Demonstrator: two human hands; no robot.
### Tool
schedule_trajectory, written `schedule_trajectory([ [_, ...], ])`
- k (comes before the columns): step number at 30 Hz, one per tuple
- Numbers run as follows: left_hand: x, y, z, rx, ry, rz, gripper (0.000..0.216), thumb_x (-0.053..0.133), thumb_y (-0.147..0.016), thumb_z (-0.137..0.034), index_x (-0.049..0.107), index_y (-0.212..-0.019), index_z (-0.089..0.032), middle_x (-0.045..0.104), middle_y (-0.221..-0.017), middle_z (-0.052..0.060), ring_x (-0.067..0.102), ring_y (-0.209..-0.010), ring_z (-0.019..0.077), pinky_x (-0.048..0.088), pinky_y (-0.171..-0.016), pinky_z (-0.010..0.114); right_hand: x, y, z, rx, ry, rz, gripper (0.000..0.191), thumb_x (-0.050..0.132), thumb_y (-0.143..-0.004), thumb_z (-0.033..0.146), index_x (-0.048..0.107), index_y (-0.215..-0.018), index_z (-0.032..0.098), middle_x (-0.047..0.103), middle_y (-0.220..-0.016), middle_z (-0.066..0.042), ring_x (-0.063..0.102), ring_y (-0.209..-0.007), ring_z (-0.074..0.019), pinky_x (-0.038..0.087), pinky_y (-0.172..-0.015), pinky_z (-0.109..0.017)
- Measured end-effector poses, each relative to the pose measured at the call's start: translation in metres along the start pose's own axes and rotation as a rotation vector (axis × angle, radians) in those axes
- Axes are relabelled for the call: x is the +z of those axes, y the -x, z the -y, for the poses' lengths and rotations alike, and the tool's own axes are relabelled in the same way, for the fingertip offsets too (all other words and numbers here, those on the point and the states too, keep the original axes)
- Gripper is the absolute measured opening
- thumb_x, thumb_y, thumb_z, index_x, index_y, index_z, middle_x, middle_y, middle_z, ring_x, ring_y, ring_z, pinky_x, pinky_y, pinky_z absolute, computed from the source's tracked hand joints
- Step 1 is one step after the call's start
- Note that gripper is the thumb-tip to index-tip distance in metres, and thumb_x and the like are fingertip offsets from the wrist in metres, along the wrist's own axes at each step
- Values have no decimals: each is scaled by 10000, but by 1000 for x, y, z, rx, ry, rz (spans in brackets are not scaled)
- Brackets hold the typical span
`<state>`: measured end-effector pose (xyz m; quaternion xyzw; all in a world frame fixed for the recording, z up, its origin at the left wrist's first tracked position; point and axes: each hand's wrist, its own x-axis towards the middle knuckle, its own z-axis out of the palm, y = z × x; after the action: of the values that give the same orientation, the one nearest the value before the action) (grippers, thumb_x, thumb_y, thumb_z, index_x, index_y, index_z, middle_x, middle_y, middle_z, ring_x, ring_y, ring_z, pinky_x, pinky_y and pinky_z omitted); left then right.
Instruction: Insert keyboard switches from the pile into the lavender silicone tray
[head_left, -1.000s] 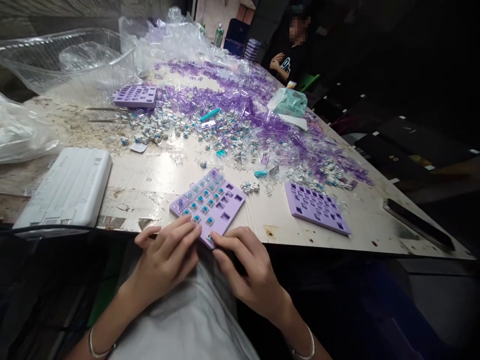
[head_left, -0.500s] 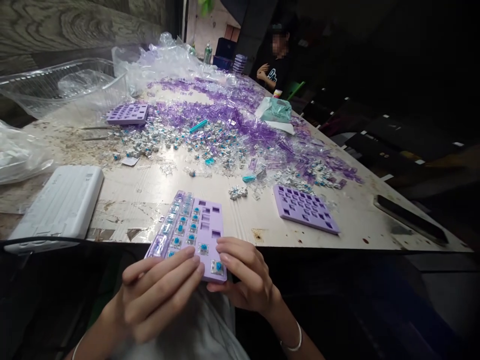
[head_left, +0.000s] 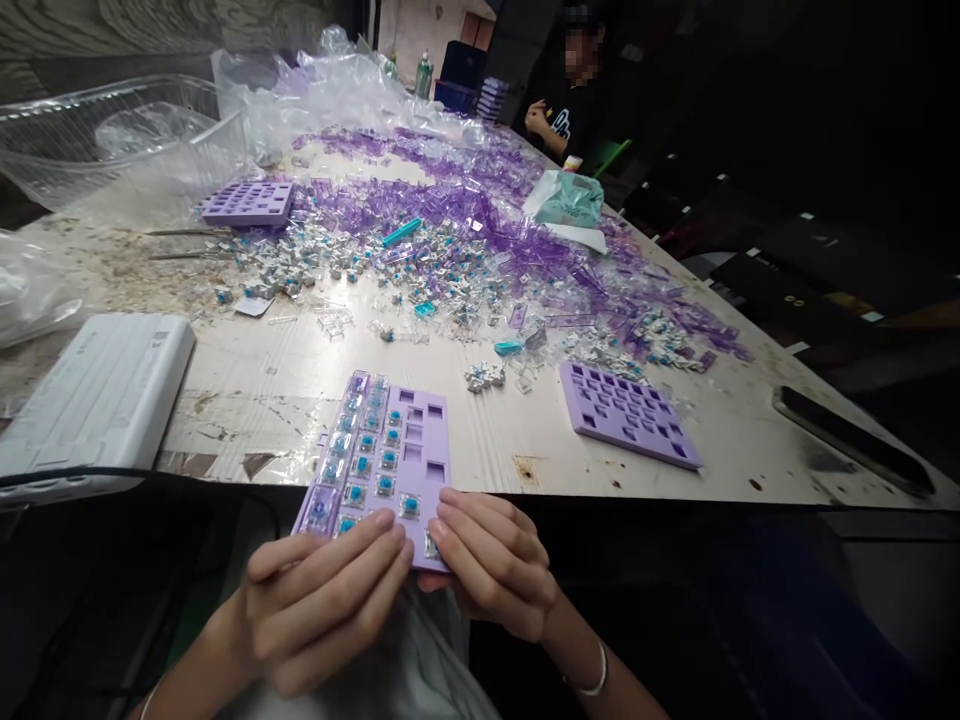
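Observation:
Between my hands, just off the table's front edge, a purple keypad plate (head_left: 420, 470) is held tilted. Clear keycaps (head_left: 341, 445) cover its left columns, blue-stemmed key switches (head_left: 385, 485) fill sockets in the middle, and several sockets at the upper right are bare. My left hand (head_left: 330, 600) is closed around the lower left of the plate, its fingers lying over the front. My right hand (head_left: 495, 560) grips the lower right corner, fingertips over the corner switch and thumb mostly underneath. That switch is partly hidden.
Heaps of loose switches (head_left: 300, 265) and purple keycaps (head_left: 480, 215) spread over the table (head_left: 262, 400). Other purple plates (head_left: 630, 415) lie right and far left. A white box (head_left: 97, 390), a phone (head_left: 851, 440), a clear tray (head_left: 37, 115) and tweezers (head_left: 187, 256) lie around. A person (head_left: 570, 100) is beyond.
My right fingers have shifted down over the corner switch, covering most of it. The plate stays in both hands, and the view has turned slightly.

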<state>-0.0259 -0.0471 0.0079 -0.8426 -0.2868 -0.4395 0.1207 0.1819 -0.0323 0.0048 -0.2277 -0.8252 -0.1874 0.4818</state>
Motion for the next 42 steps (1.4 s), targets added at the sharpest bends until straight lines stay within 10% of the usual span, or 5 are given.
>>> schedule_trajectory([
  [13, 20, 7, 30, -33, -53, 48, 364, 551, -903, -139, 593, -1248, -249, 728, -1107, 16, 679, -1009, 179, 443, -785, 332, -3, -14, -5, 249, -170, 273, 337, 569, -928, 297, 586, -1153, 47, 698, -1071, -174, 633, -1121, -223, 584, -919, -344],
  [20, 35, 4, 10, -227, 89, 22, 413, 596, -889, -222, 571, -1292, -304, 668, -1127, 51, 560, -1121, 263, 342, -927, 413, -33, -30, -65, 674, 37, 339, 219, 417, -972, 162, 595, -1100, 174, 659, -1053, -98, 615, -1045, -207, 508, -923, -381],
  [28, 42, 6, 10, -213, 60, -21, 413, 576, -909, -214, 549, -1317, -274, 657, -1101, 55, 543, -1101, 242, 300, -956, 395, -3, -31, -88, 698, 104, 574, 163, 493, -941, 209, 595, -1060, 166, 613, -1029, -120, 602, -982, -277, 509, -847, -427],
  [42, 54, 4, 14, -181, 4, -122, 213, 595, -881, -228, 616, -1092, -209, 613, -997, 59, 537, -1059, 234, 325, -948, 387, -8, -25, -81, 724, -62, 521, 110, 445, -935, 117, 514, -943, 202, 539, -1003, -75, 591, -907, -198, 492, -835, -336],
])
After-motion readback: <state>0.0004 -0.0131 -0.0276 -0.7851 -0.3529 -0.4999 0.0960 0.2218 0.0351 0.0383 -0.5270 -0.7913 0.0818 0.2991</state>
